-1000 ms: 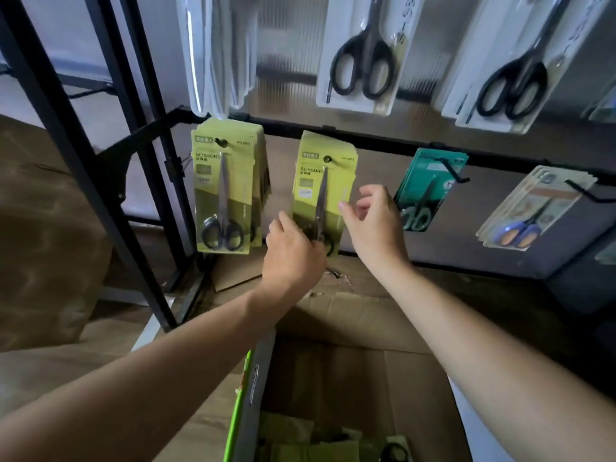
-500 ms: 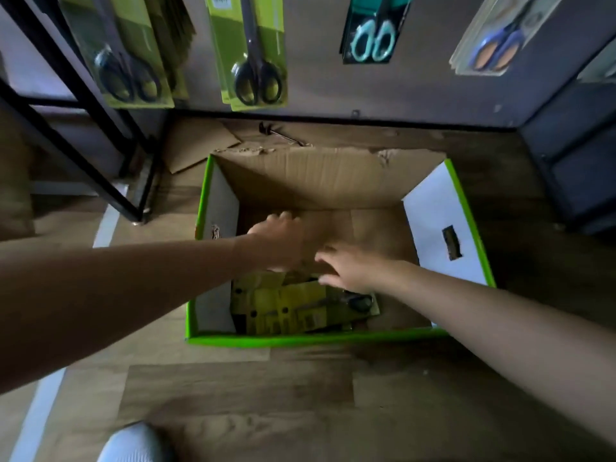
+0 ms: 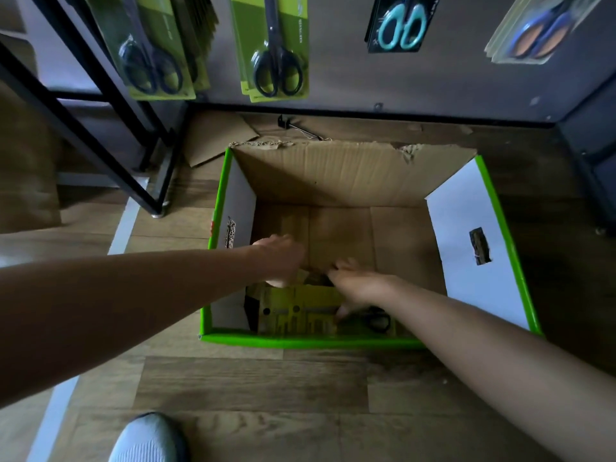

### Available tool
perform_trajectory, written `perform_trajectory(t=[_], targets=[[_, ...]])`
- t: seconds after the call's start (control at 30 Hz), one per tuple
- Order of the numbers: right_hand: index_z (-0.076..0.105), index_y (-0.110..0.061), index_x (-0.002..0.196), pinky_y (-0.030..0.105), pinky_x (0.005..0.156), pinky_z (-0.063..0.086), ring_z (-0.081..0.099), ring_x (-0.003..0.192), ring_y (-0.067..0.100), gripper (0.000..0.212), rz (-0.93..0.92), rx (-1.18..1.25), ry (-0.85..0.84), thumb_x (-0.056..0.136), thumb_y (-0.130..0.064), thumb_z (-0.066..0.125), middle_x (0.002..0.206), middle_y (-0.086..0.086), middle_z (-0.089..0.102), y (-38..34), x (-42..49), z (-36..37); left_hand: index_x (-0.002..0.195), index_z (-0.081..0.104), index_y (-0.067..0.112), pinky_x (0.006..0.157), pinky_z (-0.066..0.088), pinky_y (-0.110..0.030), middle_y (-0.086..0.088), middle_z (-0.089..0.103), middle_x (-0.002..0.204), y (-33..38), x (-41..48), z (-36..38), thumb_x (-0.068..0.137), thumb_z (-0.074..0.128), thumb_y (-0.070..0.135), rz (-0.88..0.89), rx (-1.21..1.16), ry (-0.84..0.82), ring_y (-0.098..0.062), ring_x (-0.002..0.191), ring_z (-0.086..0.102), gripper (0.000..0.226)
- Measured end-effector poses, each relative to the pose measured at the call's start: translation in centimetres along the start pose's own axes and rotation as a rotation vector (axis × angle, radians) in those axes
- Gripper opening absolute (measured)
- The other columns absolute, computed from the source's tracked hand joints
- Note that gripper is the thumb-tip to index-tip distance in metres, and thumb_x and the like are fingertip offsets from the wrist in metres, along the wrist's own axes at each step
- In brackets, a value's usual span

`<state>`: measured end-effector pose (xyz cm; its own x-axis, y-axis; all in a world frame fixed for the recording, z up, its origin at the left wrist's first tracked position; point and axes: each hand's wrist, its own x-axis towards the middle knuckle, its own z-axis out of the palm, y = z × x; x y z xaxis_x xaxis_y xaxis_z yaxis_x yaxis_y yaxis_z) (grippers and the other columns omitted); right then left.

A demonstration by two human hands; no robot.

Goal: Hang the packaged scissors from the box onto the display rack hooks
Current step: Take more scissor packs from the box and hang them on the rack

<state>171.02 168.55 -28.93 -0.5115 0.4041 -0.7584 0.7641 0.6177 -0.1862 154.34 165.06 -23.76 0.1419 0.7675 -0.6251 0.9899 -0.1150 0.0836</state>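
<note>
Head view: left hand [image 3: 283,261] curls over scissor packs [image 3: 300,311] lying in the box [image 3: 300,342]; right hand [image 3: 360,285] lies on them. Grips cannot be told. Stacked packs may snag or slip when lifted.

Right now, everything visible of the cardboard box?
The cardboard box stands open on the wood-look floor. Green rim, white side walls, brown corrugated far wall with torn top edge, handle hole in the right wall. Yellow-green scissor packs lie at its near end; left hand and right hand reach in.
</note>
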Motion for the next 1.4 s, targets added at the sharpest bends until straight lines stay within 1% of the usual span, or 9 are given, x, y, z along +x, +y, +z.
perform_trajectory(t=[0.23,0.4,0.53,0.63,0.77,0.9,1.03,1.2,1.4], targets=[[-0.001,-0.010,0.155,0.031,0.111,0.031,0.024,0.145,0.027,0.107,0.012,0.279,-0.063,0.083,-0.030,0.076,0.162,0.010,0.013,-0.9,0.2,-0.7,0.114,0.061,0.003,0.067,0.046,-0.030,-0.014,0.062,0.110,-0.7,0.4,-0.3,0.089,0.062,0.008,0.006,-0.038,0.001,-0.028,0.095,0.062,0.025],[0.033,-0.014,0.148,0.024,0.094,0.040,0.045,0.129,0.024,0.086,-0.023,0.331,-0.055,0.079,-0.028,0.081,0.148,0.008,0.040,-1.6,1.0,-1.0,0.116,0.062,0.003,0.069,0.048,-0.030,-0.014,0.062,0.114,-1.3,0.3,-0.5,0.089,0.058,0.005,-0.021,-0.080,-0.010,-0.030,0.101,0.062,0.028],[0.020,-0.012,0.154,0.022,0.095,0.039,0.042,0.132,0.026,0.088,-0.039,0.283,-0.095,0.085,-0.023,0.074,0.152,0.010,0.033,-2.5,1.2,0.0,0.115,0.062,0.003,0.068,0.047,-0.031,-0.015,0.063,0.114,-1.5,0.0,-0.8,0.089,0.052,0.004,-0.046,-0.117,-0.002,-0.031,0.102,0.063,0.028],[0.042,-0.013,0.137,0.032,0.095,0.045,0.050,0.121,0.029,0.065,-0.011,0.322,-0.011,0.083,-0.021,0.076,0.139,0.011,0.046,-1.9,0.3,-0.6,0.114,0.061,0.008,0.076,0.048,-0.034,-0.013,0.061,0.115,-1.8,0.2,-1.5,0.090,0.051,0.010,-0.090,-0.182,0.174,-0.031,0.103,0.061,0.026],[0.049,-0.011,0.132,0.030,0.096,0.045,0.053,0.122,0.027,0.068,0.077,0.380,0.235,0.078,-0.040,0.078,0.130,0.008,0.055,1.1,-1.7,-3.5,0.116,0.056,0.012,0.091,0.043,-0.041,-0.013,0.050,0.122,-1.8,0.8,-3.7,0.092,0.047,0.018,-0.175,-0.445,0.440,-0.033,0.115,0.050,0.026],[0.062,-0.022,0.113,0.034,0.092,0.051,0.064,0.104,0.017,0.048,0.054,0.793,0.460,0.072,-0.032,0.085,0.110,-0.003,0.069,3.8,-3.1,-5.1,0.119,0.048,0.007,0.099,0.037,-0.042,-0.014,0.044,0.125,-0.9,1.1,-5.3,0.093,0.051,0.028,-0.317,-0.642,0.701,-0.033,0.121,0.041,0.034],[0.061,-0.021,0.112,0.048,0.098,0.051,0.068,0.103,0.023,0.049,-0.065,1.217,0.537,0.070,-0.021,0.087,0.109,0.004,0.073,4.6,-4.1,-5.6,0.127,0.047,0.006,0.096,0.050,-0.039,-0.010,0.057,0.125,0.2,1.3,-6.1,0.090,0.057,0.038,-0.353,-1.216,0.641,-0.028,0.110,0.057,0.050],[0.051,-0.018,0.125,0.037,0.097,0.052,0.067,0.107,0.019,0.061,-0.206,1.426,0.548,0.071,-0.021,0.079,0.115,0.004,0.071,3.4,-4.8,-7.5,0.112,0.069,0.014,0.095,0.052,-0.046,-0.006,0.075,0.102,1.6,0.8,-5.6,0.096,0.049,0.047,-0.130,-1.845,0.405,-0.025,0.098,0.070,0.041],[0.055,-0.036,0.113,0.041,0.103,0.046,0.064,0.107,0.008,0.049,-0.193,1.263,0.620,0.070,-0.052,0.073,0.111,-0.011,0.070,1.8,-4.9,-10.7,0.127,0.061,0.016,0.089,0.052,-0.043,-0.010,0.071,0.117,0.3,0.0,-7.3,0.104,0.034,0.042,0.059,-2.048,0.338,-0.027,0.108,0.068,0.044]])
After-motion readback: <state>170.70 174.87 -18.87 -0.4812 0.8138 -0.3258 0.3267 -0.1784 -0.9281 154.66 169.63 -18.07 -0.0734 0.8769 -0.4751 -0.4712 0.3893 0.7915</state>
